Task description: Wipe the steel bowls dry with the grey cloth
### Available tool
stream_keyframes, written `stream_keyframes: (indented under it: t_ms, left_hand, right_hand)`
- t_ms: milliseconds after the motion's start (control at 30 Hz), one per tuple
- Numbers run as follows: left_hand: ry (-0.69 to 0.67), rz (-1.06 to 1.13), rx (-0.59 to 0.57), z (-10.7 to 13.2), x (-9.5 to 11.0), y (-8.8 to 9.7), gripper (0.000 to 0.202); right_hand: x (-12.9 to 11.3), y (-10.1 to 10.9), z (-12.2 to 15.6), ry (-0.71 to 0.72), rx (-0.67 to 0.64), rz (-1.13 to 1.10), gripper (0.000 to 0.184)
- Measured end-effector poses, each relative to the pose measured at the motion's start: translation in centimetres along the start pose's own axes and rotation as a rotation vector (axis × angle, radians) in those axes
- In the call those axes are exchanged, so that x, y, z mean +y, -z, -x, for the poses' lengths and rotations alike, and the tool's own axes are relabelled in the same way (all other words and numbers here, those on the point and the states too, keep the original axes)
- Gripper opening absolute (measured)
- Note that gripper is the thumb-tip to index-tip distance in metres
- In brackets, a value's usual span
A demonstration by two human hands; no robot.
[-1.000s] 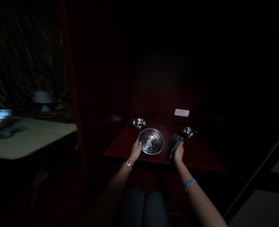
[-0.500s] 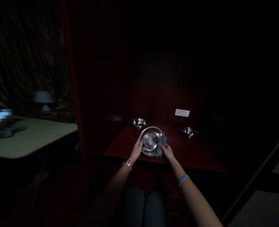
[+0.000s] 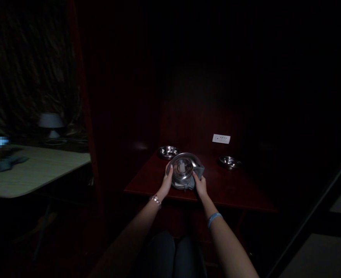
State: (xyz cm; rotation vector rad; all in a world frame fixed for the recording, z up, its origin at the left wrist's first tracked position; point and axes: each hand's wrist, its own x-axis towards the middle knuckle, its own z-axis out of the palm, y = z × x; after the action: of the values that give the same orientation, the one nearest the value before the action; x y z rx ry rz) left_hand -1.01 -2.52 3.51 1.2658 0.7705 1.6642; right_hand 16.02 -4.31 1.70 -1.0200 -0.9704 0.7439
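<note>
The left hand (image 3: 167, 180) curls closed on the left rim of a round, shiny steel bowl (image 3: 182, 169), which is tilted up at the near edge of the dark red, polished wood surface (image 3: 231, 189). The right hand (image 3: 200, 185) grips a soft grey cloth (image 3: 198, 172) bunched against the bowl's right side. A small bowl (image 3: 167, 151) sits just behind; a second small bowl (image 3: 230, 161) lies to the right, apart.
</note>
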Motion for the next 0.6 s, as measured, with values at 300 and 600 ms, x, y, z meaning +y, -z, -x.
stream_keyframes:
  t_ms: [300,600]
  left_hand:
    - [0.183,0.296,-0.089,1.0,-0.2,-3.0,0.056]
    - [0.171,0.246,-0.119,2.2,0.0,-2.8,0.055]
  right_hand:
    - [-0.1,1.5,0.4,-0.076,-0.035,-0.123,0.052]
    - [-0.2,1.5,0.6,-0.072,0.066,-0.202,0.053]
